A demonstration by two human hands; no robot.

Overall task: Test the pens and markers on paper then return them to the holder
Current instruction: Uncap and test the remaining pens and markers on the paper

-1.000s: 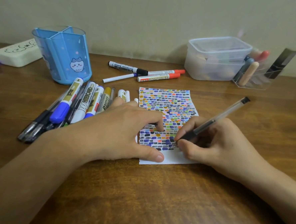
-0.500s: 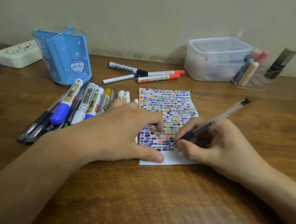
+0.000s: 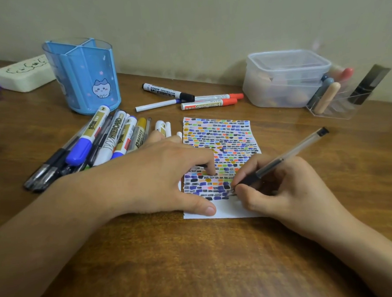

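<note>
Pen tip lower, right hand pinching — left hand flat

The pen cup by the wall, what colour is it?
Blue pen cup, with a cartoon cat; head view.

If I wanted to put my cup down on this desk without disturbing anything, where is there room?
Bare wood shows along the near edge of the desk, in front of both forearms, and at the right, between the paper and the clear organizer. It is crowded at the left, where the marker pile lies below the blue holder.
</note>
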